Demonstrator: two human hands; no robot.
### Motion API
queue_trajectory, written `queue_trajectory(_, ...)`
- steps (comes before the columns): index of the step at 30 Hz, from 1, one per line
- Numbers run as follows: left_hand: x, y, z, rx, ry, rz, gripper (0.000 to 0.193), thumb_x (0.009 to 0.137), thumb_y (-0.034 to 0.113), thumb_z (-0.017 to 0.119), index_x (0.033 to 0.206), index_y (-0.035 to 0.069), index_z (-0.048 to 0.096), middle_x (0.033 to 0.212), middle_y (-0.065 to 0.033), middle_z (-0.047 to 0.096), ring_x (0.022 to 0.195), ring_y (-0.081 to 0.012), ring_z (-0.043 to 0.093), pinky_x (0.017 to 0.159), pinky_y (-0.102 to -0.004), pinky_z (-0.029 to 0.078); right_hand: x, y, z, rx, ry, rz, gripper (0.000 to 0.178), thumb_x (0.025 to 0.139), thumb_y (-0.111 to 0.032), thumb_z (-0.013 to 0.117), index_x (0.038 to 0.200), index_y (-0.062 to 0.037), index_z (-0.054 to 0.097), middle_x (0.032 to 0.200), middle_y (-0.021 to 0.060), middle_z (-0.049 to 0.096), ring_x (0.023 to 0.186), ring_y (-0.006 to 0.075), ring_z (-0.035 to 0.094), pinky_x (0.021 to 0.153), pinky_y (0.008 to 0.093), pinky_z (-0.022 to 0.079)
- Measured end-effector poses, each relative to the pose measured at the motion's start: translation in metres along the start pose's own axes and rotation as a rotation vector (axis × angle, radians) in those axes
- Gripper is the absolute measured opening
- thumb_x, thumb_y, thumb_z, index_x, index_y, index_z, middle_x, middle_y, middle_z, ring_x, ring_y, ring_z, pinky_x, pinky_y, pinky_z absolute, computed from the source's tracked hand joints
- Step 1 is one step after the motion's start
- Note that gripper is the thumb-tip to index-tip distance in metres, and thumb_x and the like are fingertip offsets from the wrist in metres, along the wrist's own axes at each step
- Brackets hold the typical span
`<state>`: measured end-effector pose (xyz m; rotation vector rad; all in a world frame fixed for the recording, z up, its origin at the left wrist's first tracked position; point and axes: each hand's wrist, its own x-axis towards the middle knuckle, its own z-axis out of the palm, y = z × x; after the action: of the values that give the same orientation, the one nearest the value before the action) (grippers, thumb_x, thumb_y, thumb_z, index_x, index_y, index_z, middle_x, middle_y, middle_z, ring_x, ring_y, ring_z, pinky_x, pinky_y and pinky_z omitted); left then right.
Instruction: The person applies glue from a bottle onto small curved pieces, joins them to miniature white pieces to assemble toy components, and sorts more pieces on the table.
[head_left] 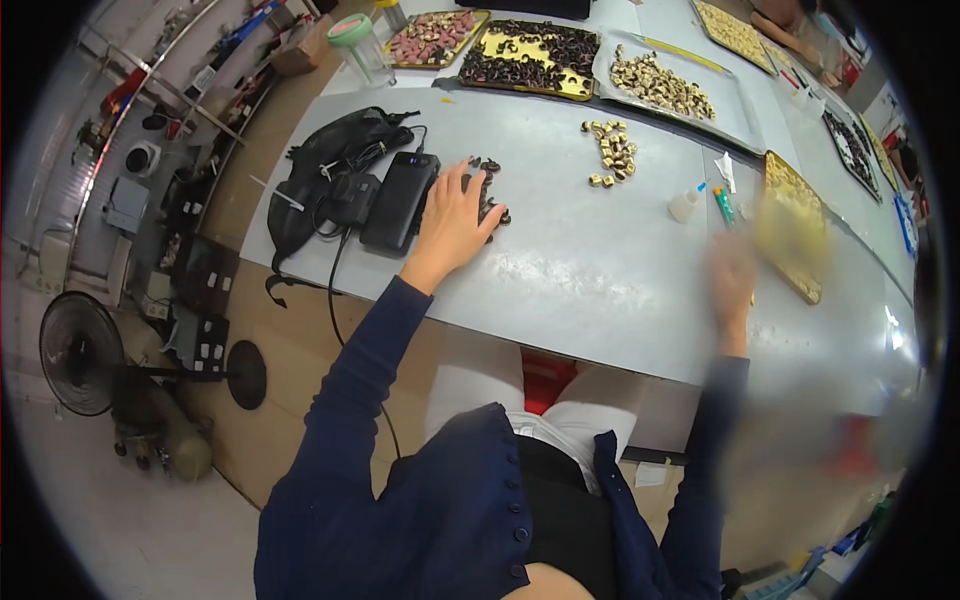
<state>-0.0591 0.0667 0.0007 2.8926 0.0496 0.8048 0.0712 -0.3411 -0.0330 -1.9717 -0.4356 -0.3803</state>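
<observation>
My left hand (452, 228) lies on the grey table with its fingers spread over a small pile of dark, curved pieces (489, 166). Some of these show between and beyond the fingertips. My right hand (733, 272) is smeared by motion at the right, close to a gold-rimmed tray (814, 296) of yellowish pieces, and its fingers cannot be made out. A loose group of small gold-and-dark pieces (617, 152) sits on the table between the hands, farther back. Near the right hand stand a small squeeze bottle (684, 207) and a green tube (723, 205).
Left of my left hand lie a black power bank (400, 203) with cables and a black bag (335, 140). Along the back are a tray of dark pieces (596, 95), a clear tray (745, 125) of gold pieces and a green-lidded jar (362, 55). A fan (82, 352) stands left.
</observation>
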Motion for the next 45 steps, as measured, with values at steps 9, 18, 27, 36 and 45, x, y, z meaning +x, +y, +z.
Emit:
queue_trajectory(9, 0.023, -0.016, 0.011, -0.034, -0.072, 0.045, 0.020, 0.096, 0.020, 0.059, 0.094, 0.001, 0.051, 0.095, -0.0167, 0.057, 0.089, -0.0357, 0.057, 0.077, -0.0446, 0.048, 0.000, -0.011, 0.005, -0.204, -0.011, -0.017, 0.014, 0.099, -0.010, 0.056, 0.103, -0.0018, 0.067, 0.070, 0.0000, 0.061, 0.064, 0.0057, 0.057, 0.056, 0.0215, 0.045)
queue_trajectory(18, 0.041, -0.011, 0.005, -0.129, -0.039, -0.016, 0.023, 0.100, 0.023, 0.053, 0.090, 0.002, 0.052, 0.085, -0.0188, 0.061, 0.078, -0.0418, 0.060, 0.068, -0.0497, 0.049, 0.002, -0.002, 0.005, -0.005, -0.029, 0.103, 0.015, 0.099, -0.011, 0.056, 0.103, -0.0017, 0.067, 0.071, 0.0013, 0.062, 0.063, 0.0069, 0.058, 0.057, 0.0225, 0.046)
queue_trajectory(27, 0.077, 0.027, 0.020, -1.261, 0.136, -0.458, 0.039, 0.102, 0.025, 0.050, 0.069, 0.005, 0.045, 0.058, -0.0016, 0.043, 0.047, -0.0108, 0.037, 0.047, -0.0300, 0.031, 0.000, -0.012, 0.000, -0.020, 0.072, 0.001, 0.014, 0.098, -0.008, 0.057, 0.104, -0.0013, 0.067, 0.071, 0.0023, 0.063, 0.064, 0.0077, 0.060, 0.059, 0.0218, 0.044)
queue_trajectory(36, 0.069, 0.062, 0.058, -1.969, -0.106, -0.630, 0.031, 0.100, 0.026, 0.046, 0.073, 0.014, 0.035, 0.065, 0.0042, 0.032, 0.051, -0.0061, 0.024, 0.045, -0.0245, 0.019, -0.116, -0.098, 0.016, 0.013, 0.190, -0.295, 0.028, 0.100, -0.019, 0.046, 0.083, 0.0007, 0.055, 0.072, 0.0094, 0.061, 0.060, 0.0131, 0.050, 0.057, 0.0264, 0.042)
queue_trajectory(45, 0.120, 0.036, 0.139, -2.135, -0.088, -0.463, 0.052, 0.104, 0.049, 0.044, 0.066, 0.014, 0.037, 0.054, 0.0033, 0.031, 0.039, -0.0108, 0.028, 0.037, -0.0276, 0.023, -0.264, 0.004, 0.127, -0.580, -0.484, -0.363, 0.027, 0.091, -0.018, 0.059, 0.113, -0.0038, 0.065, 0.108, 0.0236, 0.066, 0.101, 0.0419, 0.062, 0.087, 0.0484, 0.051)
